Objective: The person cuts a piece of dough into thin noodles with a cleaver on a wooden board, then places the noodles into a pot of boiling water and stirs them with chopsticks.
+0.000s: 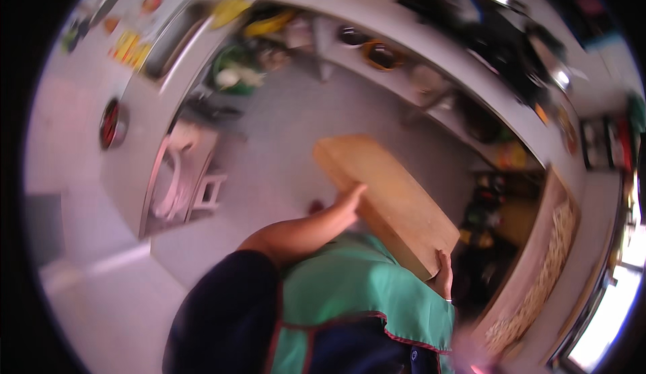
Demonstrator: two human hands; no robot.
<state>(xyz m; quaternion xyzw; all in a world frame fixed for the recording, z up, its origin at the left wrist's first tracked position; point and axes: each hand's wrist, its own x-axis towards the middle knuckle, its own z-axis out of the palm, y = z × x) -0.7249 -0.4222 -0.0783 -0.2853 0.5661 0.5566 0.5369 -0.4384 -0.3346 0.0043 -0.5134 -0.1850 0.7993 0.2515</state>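
Beyond the green apron (356, 270), a thick wooden board (390, 189) slanted from far left to near right. The left hand (351, 201) gripped its left side, lower fingers hidden; the right hand (443, 278) clasped its near end, finger spread unclear.

Thick tan rectangular board (393, 196), aslant

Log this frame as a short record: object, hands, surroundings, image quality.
object: thick wooden board, slanting from far left to near right, in front of the wearer's green apron
left hand: grips the board's left long edge
right hand: holds its near end
far left: sink set in the counter
far right: black stove
below: grey floor
image: motion-blurred; small items on the shelves unclear
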